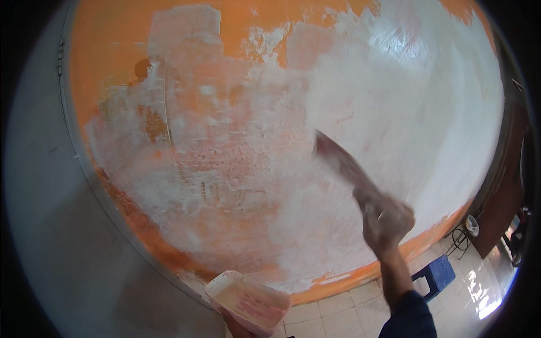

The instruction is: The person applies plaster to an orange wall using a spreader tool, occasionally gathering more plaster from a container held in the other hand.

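My right hand (389, 221) is raised in front of the wall, its fingers wrapped round a putty knife (341, 160). The knife's broad blade points up and left, and motion smears it; whether it touches the wall I cannot tell. Low in the view, my left hand (235, 325) grips a whitish plastic tub (256, 283) from below, and most of that hand is hidden. Pale and pinkish paste coats the tub's inside. The orange wall (107, 50) carries a wide patch of white filler (389, 118), smooth at right and thin, streaky and pinkish at left.
A grey door or panel (39, 225) borders the wall at left. Below lies a pale tiled floor (338, 307) with a blue plastic stool (438, 277) beyond my right forearm. Farther right stand a dark metal stand (459, 242) and a brown board (499, 222).
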The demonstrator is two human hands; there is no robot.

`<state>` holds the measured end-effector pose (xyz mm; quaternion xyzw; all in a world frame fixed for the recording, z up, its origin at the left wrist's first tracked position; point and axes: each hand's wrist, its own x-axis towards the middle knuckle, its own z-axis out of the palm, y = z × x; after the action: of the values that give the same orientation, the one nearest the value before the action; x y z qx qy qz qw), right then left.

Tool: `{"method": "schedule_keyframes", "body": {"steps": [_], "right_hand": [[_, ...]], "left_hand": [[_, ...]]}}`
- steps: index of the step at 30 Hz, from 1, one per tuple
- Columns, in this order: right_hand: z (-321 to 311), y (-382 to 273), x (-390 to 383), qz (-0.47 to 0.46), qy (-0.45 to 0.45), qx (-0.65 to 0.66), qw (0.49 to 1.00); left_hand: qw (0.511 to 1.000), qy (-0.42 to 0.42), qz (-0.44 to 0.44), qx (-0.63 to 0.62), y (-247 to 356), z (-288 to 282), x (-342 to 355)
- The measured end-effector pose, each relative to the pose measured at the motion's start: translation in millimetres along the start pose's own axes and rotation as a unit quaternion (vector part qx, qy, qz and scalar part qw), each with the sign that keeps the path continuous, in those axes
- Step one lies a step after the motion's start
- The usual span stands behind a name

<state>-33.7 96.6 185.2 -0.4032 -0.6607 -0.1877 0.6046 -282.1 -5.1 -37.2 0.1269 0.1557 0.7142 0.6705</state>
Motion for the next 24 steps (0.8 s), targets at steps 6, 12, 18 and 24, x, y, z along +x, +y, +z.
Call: {"method": "schedule_keyframes", "body": {"steps": [6,12,18,24], "right_hand": [[2,-27,142,-0.325,0.242,-0.081,0.911],[62,-30,226,-0.361,0.178,-0.122,0.907],[102,-7,243,-0.36,0.144,-0.125,0.913],[107,-9,235,-0.323,0.093,-0.092,0.937]], "left_hand": [[0.999,0.011,0.018,-0.028,-5,18,-7],[0.998,0.039,0.021,-0.042,-16,3,-11],[0.995,-0.07,0.055,-0.044,-15,22,-12],[0.996,0.065,0.059,-0.031,-21,16,-13]]}}
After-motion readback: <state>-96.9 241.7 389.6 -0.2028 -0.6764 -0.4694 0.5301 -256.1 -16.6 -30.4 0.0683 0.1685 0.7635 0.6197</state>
